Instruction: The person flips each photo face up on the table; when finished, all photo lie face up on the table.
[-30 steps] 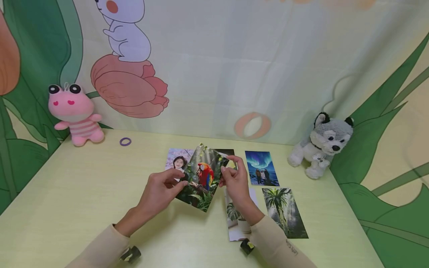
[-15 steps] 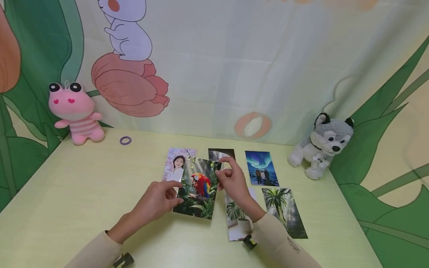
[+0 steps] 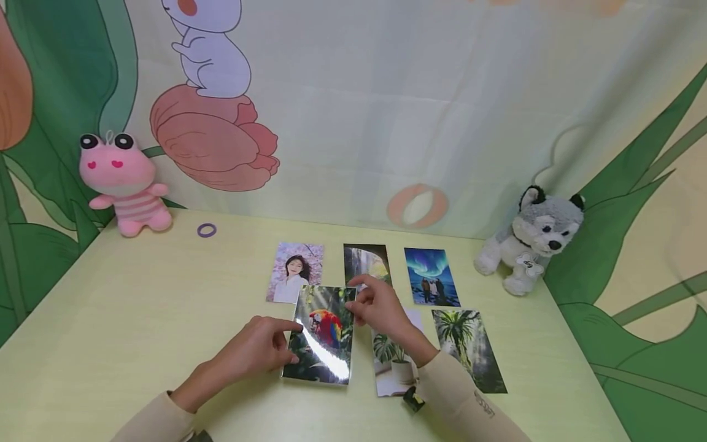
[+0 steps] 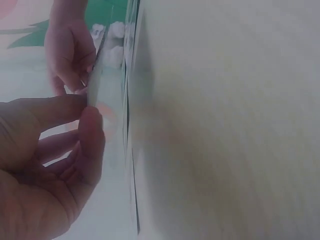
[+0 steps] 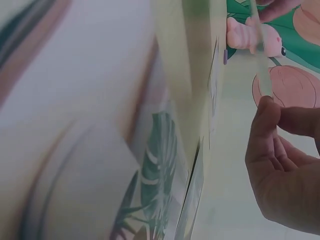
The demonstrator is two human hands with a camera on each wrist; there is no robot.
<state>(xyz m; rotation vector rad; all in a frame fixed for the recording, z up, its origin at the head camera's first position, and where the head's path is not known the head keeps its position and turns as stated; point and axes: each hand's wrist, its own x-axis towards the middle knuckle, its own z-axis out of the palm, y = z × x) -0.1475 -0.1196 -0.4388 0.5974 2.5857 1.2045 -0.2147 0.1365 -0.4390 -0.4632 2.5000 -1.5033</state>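
Observation:
A glossy parrot photo (image 3: pixel 326 322) is held just above the table, with a bright streak of glare across it. My left hand (image 3: pixel 256 345) pinches its left edge between thumb and fingers. At the upper right edge my right hand (image 3: pixel 381 310) pinches it too. In the left wrist view the photo appears edge-on, apart from the tabletop (image 4: pixel 225 125). Behind it lie a portrait photo (image 3: pixel 293 270) and a photo with a bright arched opening (image 3: pixel 364 261), partly covered by my right hand. A potted-plant photo (image 3: pixel 393 368) lies partly under my right forearm.
To the right lie an aurora photo (image 3: pixel 432 276) and a leafy-plant photo (image 3: pixel 469 353). A pink frog plush (image 3: pixel 127 184) and a purple ring (image 3: pixel 207 230) are at the back left. A husky plush (image 3: pixel 533 239) sits at the back right, before a printed curtain (image 3: pixel 331 123).
Both hands have brought the parrot photo down and nearer to me, turning it from tilted to nearly straight. More of the portrait and arched-opening photos shows now.

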